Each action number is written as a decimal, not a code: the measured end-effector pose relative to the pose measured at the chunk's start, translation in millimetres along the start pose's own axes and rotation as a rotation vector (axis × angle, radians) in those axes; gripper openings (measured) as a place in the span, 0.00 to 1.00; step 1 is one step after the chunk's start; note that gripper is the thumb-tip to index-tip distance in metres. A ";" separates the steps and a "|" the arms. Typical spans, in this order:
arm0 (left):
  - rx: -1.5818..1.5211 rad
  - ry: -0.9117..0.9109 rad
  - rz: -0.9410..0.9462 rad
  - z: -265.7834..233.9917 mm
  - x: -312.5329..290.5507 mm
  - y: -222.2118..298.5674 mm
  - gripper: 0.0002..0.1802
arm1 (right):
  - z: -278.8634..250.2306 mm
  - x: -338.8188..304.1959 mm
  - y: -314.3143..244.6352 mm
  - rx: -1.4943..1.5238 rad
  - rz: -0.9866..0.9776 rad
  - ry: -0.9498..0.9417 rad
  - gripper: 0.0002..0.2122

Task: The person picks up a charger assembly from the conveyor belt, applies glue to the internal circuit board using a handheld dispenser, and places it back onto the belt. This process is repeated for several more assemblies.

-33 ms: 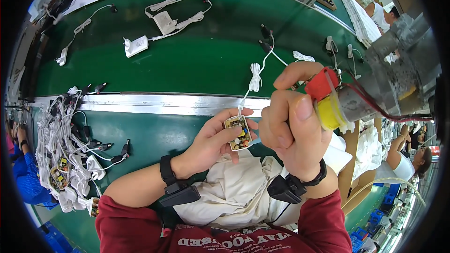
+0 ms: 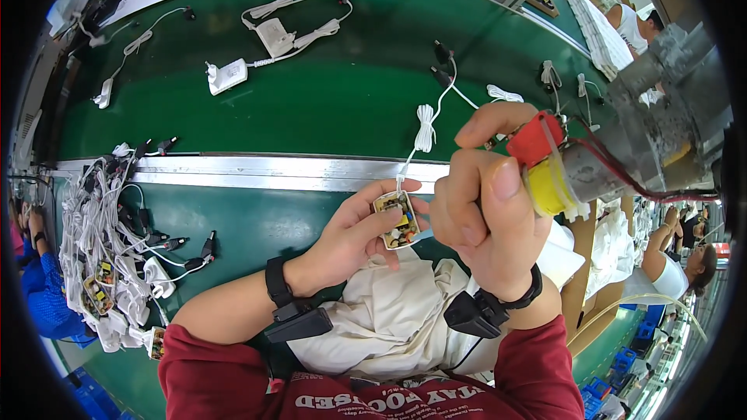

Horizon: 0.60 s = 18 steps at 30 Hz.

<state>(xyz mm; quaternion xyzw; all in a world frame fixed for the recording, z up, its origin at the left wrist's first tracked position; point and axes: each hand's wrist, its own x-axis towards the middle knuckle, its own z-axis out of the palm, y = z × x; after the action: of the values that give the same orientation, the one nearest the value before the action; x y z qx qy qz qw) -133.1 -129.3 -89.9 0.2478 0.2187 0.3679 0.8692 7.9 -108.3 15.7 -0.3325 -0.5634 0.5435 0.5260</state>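
My left hand (image 2: 354, 225) holds an open power adapter (image 2: 395, 235). Its white half-shell faces up and shows a circuit board with yellow, blue and red parts. My left thumb presses on the board. A bundled white cable (image 2: 424, 128) runs from the far end of the adapter over the metal rail. My right hand (image 2: 490, 210) is closed around the end of a grey cylindrical tool (image 2: 603, 175) wrapped in red and yellow, with thin wires along it. From behind my right fingers a pale blue tip (image 2: 422, 236) reaches the adapter's right edge. My palm hides most of the grip.
A tangled heap of white adapters and cables (image 2: 117, 264) lies at the left. Beyond the metal rail (image 2: 257, 175), more adapters (image 2: 227, 77) with cables lie on the green surface (image 2: 334, 101). A whitish cloth (image 2: 389, 315) covers my lap. Other people sit at the sides.
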 end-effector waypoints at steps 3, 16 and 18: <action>-0.086 -0.032 0.012 2.1 0.8 -1.4 0.21 | 2.5 -1.4 2.3 0.024 -0.011 -0.009 0.15; -0.143 -0.111 -0.023 -4.8 -3.6 -2.9 0.21 | 5.9 -4.7 2.2 0.008 0.011 -0.026 0.16; -0.127 -0.097 -0.012 -3.1 -3.4 -1.4 0.21 | 6.0 -3.5 0.0 0.007 0.015 -0.007 0.17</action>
<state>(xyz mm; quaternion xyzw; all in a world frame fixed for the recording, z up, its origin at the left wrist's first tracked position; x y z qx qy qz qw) -136.3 -131.9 -92.5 0.2084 0.1540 0.3634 0.8949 3.0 -113.2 15.8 -0.3329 -0.5608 0.5508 0.5208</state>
